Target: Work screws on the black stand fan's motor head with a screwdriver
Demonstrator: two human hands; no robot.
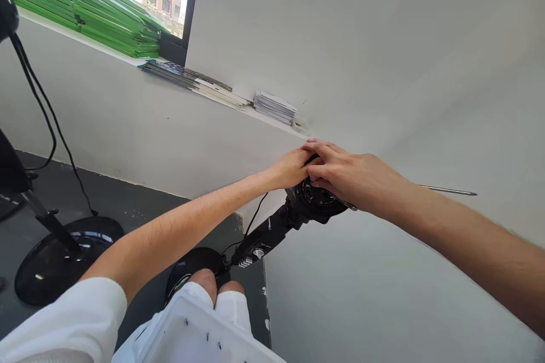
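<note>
A black pedestal fan without its grille or blades stands in front of me, its motor head tilted up near the wall. My left hand grips the top left of the motor head, its fingertips partly hidden behind the other hand. Bent over the same spot is my right hand, its fingers closed against the head's upper edge. A thin metal shaft, apparently a screwdriver, sticks out to the right from beneath my right wrist. What the fingertips pinch is hidden. Below the head is the control panel with a silver knob.
A white tray with several small screws rests by my lap. Another black stand with a round base and cables is at left. Green folders, flat sheets and a white paper stack line the window ledge.
</note>
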